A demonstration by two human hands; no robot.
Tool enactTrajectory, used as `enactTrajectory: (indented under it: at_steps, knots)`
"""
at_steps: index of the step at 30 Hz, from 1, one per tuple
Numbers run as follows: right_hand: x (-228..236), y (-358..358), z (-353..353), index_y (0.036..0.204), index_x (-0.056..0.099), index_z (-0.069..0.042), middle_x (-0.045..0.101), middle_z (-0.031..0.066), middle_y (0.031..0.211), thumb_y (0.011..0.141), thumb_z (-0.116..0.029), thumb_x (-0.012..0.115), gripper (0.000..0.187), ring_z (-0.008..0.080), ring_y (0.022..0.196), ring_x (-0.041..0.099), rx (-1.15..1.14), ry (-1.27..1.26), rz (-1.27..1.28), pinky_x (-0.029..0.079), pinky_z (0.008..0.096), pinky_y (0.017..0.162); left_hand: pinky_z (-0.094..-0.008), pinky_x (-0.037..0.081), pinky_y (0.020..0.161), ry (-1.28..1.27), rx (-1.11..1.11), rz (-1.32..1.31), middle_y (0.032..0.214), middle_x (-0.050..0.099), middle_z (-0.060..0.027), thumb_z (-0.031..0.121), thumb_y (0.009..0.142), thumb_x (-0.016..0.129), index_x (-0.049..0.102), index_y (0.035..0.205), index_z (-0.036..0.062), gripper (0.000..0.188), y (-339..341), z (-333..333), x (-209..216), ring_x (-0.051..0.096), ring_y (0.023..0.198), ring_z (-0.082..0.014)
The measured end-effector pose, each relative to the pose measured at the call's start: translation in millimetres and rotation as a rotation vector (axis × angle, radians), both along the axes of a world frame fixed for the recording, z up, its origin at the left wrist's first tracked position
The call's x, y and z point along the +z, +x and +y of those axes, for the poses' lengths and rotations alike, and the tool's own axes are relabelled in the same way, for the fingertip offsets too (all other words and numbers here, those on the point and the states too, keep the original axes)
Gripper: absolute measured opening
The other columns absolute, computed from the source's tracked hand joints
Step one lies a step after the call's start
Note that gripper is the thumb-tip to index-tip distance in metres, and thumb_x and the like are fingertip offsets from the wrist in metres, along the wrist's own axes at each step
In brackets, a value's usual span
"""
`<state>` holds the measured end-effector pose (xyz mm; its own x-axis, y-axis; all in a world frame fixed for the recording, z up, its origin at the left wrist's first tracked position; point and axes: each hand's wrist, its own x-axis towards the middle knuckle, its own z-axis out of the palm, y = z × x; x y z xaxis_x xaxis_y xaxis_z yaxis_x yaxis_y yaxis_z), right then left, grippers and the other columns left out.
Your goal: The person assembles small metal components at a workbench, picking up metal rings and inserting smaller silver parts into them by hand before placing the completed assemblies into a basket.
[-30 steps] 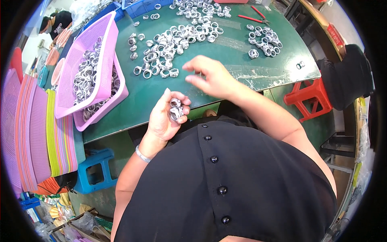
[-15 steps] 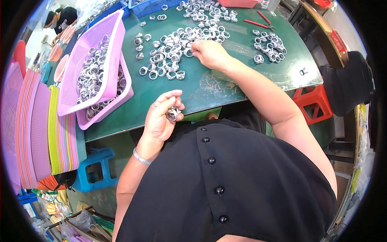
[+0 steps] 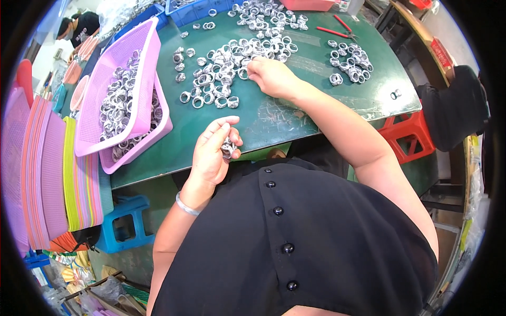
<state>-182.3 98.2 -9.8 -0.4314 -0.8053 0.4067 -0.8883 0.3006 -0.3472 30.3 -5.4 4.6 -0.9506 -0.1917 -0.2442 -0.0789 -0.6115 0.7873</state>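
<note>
My left hand (image 3: 208, 158) is curled around a few silver-coloured metal rings (image 3: 227, 148) just above the table's near edge. My right hand (image 3: 274, 78) reaches to the near right side of a loose pile of similar rings (image 3: 226, 66), its fingers pinched together. Whatever those fingertips hold is hidden. A short column of rings (image 3: 179, 67) lies left of the pile. Farther right sits a separate cluster of rings (image 3: 352, 64), with two darker rings (image 3: 396, 94) near the table's right edge.
Two purple baskets (image 3: 145, 84) of rings stand overlapped at the left of the green table (image 3: 263, 124). Red-handled cutters (image 3: 337, 32) lie at the back right. Stacked baskets (image 3: 50, 174), a blue stool (image 3: 124, 226) and a red stool (image 3: 406, 137) are nearby. Another person (image 3: 81, 26) sits far left.
My right hand has turned slightly at the pile's edge, its fingers more tucked in. The left hand keeps its hold on the rings. The whole view has shifted a little.
</note>
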Motion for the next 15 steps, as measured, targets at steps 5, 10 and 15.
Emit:
enactTrajectory:
  at_steps: [5,10,15]
  knots:
    - [3,6,7,0.088,0.056,-0.007,0.053,0.0097,0.085,0.078,-0.01,0.055,0.011,0.0286,0.08,0.055,0.026,-0.024,-0.021,0.046,0.036,0.067,-0.0208,0.039,0.049,-0.068,0.007,-0.004,0.069,0.05,-0.0017,0.016,0.089,0.049,0.053,0.102,0.0024,0.019,-4,2,-1,0.049,0.065,-0.0105]
    - [6,6,-3,0.095,0.057,-0.01,0.054,0.0082,0.085,0.079,-0.011,0.053,0.016,0.0271,0.079,0.056,0.027,0.027,0.165,0.046,0.0362,0.067,-0.0212,0.039,0.048,-0.105,0.015,-0.024,0.068,0.049,-0.0016,0.016,0.089,0.05,0.053,0.103,0.002,0.02,-7,4,0,0.049,0.065,-0.0114]
    - [2,0,-7,0.092,0.058,-0.01,0.056,0.0084,0.083,0.078,-0.013,0.055,0.014,0.0276,0.08,0.057,0.051,0.122,0.209,0.047,0.0355,0.067,-0.0212,0.039,0.048,-0.097,0.006,-0.036,0.068,0.049,-0.0015,0.016,0.088,0.051,0.054,0.102,0.0023,0.02,-7,3,1,0.049,0.065,-0.0111]
